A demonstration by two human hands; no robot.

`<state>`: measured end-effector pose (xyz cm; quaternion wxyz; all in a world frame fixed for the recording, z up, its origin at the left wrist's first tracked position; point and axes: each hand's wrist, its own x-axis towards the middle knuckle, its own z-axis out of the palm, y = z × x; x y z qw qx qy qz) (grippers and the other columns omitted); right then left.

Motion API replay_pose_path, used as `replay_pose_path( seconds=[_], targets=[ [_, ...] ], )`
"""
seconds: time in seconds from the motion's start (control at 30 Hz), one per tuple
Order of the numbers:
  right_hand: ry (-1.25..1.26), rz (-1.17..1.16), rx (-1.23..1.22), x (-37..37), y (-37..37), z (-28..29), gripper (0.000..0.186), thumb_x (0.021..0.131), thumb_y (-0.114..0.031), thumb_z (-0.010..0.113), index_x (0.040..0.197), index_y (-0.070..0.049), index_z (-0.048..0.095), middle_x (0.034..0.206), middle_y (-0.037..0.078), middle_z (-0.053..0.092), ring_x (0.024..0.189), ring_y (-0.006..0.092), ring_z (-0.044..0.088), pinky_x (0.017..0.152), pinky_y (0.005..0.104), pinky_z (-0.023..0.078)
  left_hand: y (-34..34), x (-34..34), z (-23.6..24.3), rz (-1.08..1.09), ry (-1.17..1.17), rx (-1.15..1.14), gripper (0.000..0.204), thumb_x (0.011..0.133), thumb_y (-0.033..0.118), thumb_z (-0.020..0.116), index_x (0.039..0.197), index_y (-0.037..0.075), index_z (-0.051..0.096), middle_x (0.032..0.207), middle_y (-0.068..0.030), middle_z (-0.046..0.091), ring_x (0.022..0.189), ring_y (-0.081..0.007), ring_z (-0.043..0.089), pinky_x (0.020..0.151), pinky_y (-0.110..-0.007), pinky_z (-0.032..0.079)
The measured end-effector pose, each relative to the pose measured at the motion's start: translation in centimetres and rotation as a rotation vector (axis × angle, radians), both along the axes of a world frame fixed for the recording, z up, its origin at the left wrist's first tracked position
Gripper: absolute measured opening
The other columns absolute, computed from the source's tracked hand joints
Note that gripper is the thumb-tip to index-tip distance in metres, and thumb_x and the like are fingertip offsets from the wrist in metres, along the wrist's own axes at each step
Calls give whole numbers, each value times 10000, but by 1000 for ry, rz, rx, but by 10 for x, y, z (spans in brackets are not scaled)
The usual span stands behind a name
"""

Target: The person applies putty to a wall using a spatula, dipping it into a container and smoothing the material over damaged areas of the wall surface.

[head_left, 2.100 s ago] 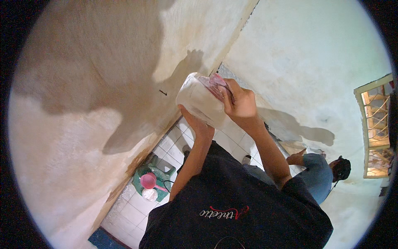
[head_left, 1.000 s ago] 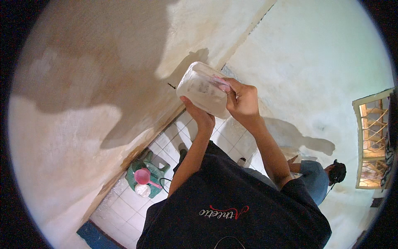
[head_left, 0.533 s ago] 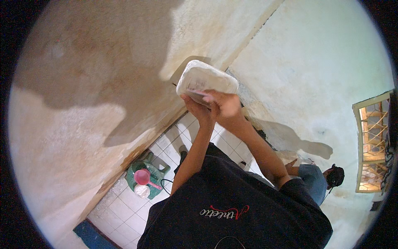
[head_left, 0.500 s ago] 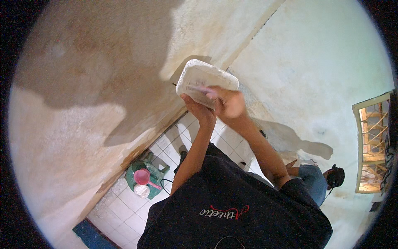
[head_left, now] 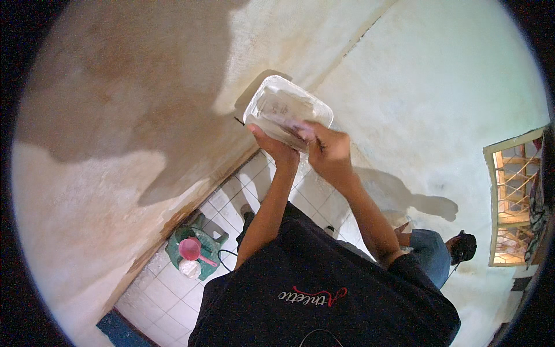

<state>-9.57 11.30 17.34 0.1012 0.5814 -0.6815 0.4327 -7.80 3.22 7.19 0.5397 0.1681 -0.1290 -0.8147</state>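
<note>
My left hand (head_left: 274, 144) grips a white, translucent rectangular plastic tub (head_left: 266, 98) by its near edge, holding it up tilted in front of me, with pale, smeared material inside. My right hand (head_left: 329, 150) is closed on a flat pinkish scraper (head_left: 295, 126), which lies inside the tub toward its near side. The scraper and the fingers on it are slightly blurred, so its exact outline is unclear.
A stained wall (head_left: 98, 139) is at left, a paler wall (head_left: 439, 87) with a grilled window (head_left: 514, 196) at right. Below, a green plastic stool (head_left: 211, 228) holds a pink dipper (head_left: 189, 248) and white container (head_left: 189, 268) on floor tiles (head_left: 167, 292). A co-worker (head_left: 430, 254) bends at lower right.
The tub has risen and tipped to show more of its inside. My right hand with the scraper went down into the tub toward my left hand, then moved back rightward.
</note>
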Motion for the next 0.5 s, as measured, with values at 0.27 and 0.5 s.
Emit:
replay_pose_path(
  seconds=[0.27, 0.5],
  targets=[
    [1, -175, 521, -27, -16, 53, 246, 785, 39, 516, 1027, 33, 560, 733, 298, 588, 694, 457, 599, 630, 457, 489, 0, 17, 13, -378, 174, 252, 742, 931, 676, 270, 1401, 109, 354, 1365, -112, 453, 1237, -303, 464, 1040, -437, 390],
    [89, -191, 820, -13, -8, 28, 223, 809, -66, 556, 1011, 28, 565, 785, 260, 625, 704, 443, 629, 653, 487, 517, 22, 16, -15, -493, 136, 299, 720, 938, 657, 287, 1399, 110, 369, 1354, -103, 470, 1241, -288, 461, 1041, -425, 388]
  ],
)
